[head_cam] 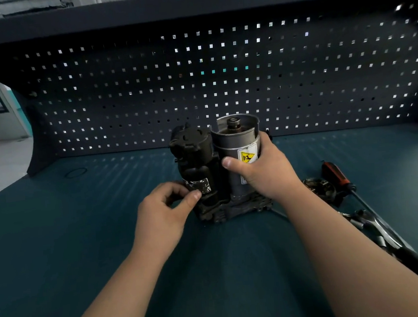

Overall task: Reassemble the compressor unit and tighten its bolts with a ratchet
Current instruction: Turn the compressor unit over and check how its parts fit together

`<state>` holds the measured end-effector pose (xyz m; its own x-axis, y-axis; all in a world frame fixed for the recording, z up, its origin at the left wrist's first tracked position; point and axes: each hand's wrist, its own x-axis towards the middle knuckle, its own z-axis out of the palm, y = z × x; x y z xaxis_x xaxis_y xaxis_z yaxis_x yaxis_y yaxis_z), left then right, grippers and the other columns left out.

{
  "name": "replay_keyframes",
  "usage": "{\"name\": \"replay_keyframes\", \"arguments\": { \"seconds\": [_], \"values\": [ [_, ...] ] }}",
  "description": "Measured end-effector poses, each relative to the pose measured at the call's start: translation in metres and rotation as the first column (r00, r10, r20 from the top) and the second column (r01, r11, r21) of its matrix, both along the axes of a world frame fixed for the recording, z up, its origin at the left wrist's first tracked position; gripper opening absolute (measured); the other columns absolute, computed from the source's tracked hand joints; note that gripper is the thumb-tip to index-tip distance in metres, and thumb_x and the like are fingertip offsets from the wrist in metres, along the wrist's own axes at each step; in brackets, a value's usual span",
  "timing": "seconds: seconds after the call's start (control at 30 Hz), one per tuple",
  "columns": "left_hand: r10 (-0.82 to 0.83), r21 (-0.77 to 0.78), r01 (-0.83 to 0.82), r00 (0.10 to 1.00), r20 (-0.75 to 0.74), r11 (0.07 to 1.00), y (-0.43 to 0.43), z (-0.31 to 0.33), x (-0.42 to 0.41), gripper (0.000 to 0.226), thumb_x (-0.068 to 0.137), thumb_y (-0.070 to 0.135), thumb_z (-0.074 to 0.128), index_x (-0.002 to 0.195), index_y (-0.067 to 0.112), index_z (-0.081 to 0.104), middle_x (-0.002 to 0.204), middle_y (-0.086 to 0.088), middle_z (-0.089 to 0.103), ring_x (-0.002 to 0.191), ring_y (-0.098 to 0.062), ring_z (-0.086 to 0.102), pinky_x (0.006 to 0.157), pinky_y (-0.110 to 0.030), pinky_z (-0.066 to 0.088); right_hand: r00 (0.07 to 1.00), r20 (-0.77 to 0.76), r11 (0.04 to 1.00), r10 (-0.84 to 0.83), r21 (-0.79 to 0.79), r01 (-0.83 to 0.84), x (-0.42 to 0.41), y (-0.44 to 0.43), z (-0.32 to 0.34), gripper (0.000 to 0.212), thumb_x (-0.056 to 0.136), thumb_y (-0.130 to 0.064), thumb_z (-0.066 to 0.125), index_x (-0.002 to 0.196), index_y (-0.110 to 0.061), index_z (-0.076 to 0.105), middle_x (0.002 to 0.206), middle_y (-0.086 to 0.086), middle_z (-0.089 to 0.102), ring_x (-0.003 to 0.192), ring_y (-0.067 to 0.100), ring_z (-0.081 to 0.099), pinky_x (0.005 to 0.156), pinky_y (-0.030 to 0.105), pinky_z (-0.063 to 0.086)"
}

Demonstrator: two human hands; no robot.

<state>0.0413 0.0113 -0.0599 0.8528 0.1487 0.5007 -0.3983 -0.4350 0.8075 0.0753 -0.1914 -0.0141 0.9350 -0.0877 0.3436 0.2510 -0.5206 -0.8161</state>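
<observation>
Head view: far left on the bench lies a thin rubber ring, well apart from the work. The left hand has its fingers curled, its thumb tip against the low black side of the compressor, pinching it steady. The compressor stands upright at mid-bench, near the pegboard. The right hand is wrapped round the metal can, the unit's right half, whose top is open with 1 dark hub showing. Right of it lie a round dark part, a screwdriver and, nearer, the ratchet, untouched. I judge the step is seating the can on the base; bolting has not begun. Next, the can needs squaring down, then a free hand for the ratchet.
</observation>
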Motion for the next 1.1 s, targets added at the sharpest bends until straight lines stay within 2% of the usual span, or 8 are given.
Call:
{"name": "replay_keyframes", "arguments": {
  "seconds": [0.17, 0.23, 0.4, 0.53, 0.77, 0.97, 1.03, 1.1],
  "values": [
    [0.089, 0.041, -0.091, 0.995, 0.034, 0.995, -0.007, -0.001, -0.004, 0.012, 0.076, 0.038, 0.073, 0.070, 0.034, 0.064, 0.078, 0.022, 0.067, 0.077, 0.005, 0.062, 0.065, -0.014, 0.043, 1.000, -0.003, 1.000, 0.001, -0.002, -0.001, 0.001, 0.000, 0.000, 0.084, 0.044, -0.077, 0.060, 0.116, -0.037, 0.043, 0.113, -0.007, 0.059, 0.100, 0.014, 0.058, 0.086, 0.040, 0.051],
    [0.066, 0.040, -0.067, 0.997, 0.032, 0.997, -0.005, 0.000, -0.005, 0.010, 0.075, 0.036, 0.074, 0.070, 0.034, 0.067, 0.083, 0.025, 0.067, 0.083, 0.007, 0.061, 0.069, -0.009, 0.042, 1.000, -0.005, 1.000, 0.000, -0.002, 0.000, 0.001, 0.000, 0.000, 0.082, 0.045, -0.077, 0.060, 0.114, -0.037, 0.043, 0.112, -0.007, 0.059, 0.099, 0.014, 0.058, 0.085, 0.039, 0.051],
    [-0.053, 0.064, 0.052, 0.998, 0.022, 0.997, 0.005, 0.001, -0.004, 0.011, 0.082, 0.026, 0.070, 0.077, 0.036, 0.070, 0.093, 0.025, 0.067, 0.092, 0.006, 0.061, 0.081, -0.017, 0.042, 1.000, 0.000, 1.000, 0.003, -0.002, -0.003, 0.002, 0.001, 0.000, 0.079, 0.045, -0.076, 0.061, 0.112, -0.038, 0.042, 0.113, -0.007, 0.059, 0.099, 0.014, 0.057, 0.085, 0.038, 0.050],
    [-0.053, 0.045, 0.052, 0.999, 0.011, 0.998, 0.008, -0.002, -0.003, 0.009, 0.083, 0.026, 0.069, 0.083, 0.035, 0.065, 0.090, 0.023, 0.068, 0.090, 0.005, 0.062, 0.080, -0.019, 0.045, 1.000, -0.002, 1.000, 0.002, 0.000, -0.002, 0.002, 0.000, 0.000, 0.088, 0.044, -0.077, 0.061, 0.119, -0.035, 0.043, 0.114, -0.007, 0.059, 0.103, 0.015, 0.057, 0.089, 0.042, 0.050],
    [0.053, 0.036, -0.053, 0.998, 0.016, 0.998, -0.003, -0.003, -0.006, 0.012, 0.072, 0.042, 0.072, 0.072, 0.035, 0.062, 0.085, 0.024, 0.066, 0.087, 0.007, 0.059, 0.071, -0.012, 0.042, 1.000, -0.020, 1.000, -0.005, -0.006, 0.005, 0.002, 0.001, 0.000, 0.092, 0.042, -0.078, 0.060, 0.121, -0.033, 0.043, 0.115, -0.006, 0.059, 0.103, 0.017, 0.057, 0.089, 0.043, 0.050],
    [-0.011, 0.036, 0.011, 1.000, 0.025, 0.999, 0.000, -0.004, -0.003, 0.012, 0.082, 0.025, 0.070, 0.076, 0.035, 0.069, 0.087, 0.025, 0.069, 0.088, 0.007, 0.062, 0.075, -0.012, 0.044, 1.000, -0.019, 1.000, -0.014, 0.015, 0.014, 0.005, -0.001, -0.001, 0.085, 0.042, -0.077, 0.061, 0.114, -0.035, 0.045, 0.112, -0.007, 0.060, 0.099, 0.014, 0.058, 0.085, 0.039, 0.050],
    [-0.012, 0.056, 0.010, 0.999, 0.044, 0.998, 0.002, -0.005, -0.004, 0.013, 0.083, 0.027, 0.069, 0.078, 0.038, 0.068, 0.086, 0.025, 0.069, 0.088, 0.006, 0.063, 0.073, -0.007, 0.043, 1.000, -0.022, 1.000, -0.013, 0.015, 0.013, 0.006, -0.001, -0.001, 0.083, 0.042, -0.077, 0.061, 0.111, -0.034, 0.046, 0.111, -0.007, 0.060, 0.098, 0.013, 0.058, 0.084, 0.038, 0.050],
    [0.022, 0.030, -0.023, 0.999, 0.041, 0.999, 0.000, -0.005, -0.004, 0.006, 0.078, 0.034, 0.070, 0.075, 0.038, 0.066, 0.082, 0.021, 0.069, 0.084, 0.004, 0.063, 0.072, -0.013, 0.045, 1.000, -0.023, 1.000, -0.010, 0.015, 0.010, 0.006, -0.001, -0.002, 0.078, 0.042, -0.077, 0.061, 0.106, -0.035, 0.045, 0.109, -0.008, 0.060, 0.096, 0.012, 0.058, 0.082, 0.036, 0.050]
  ]
}}
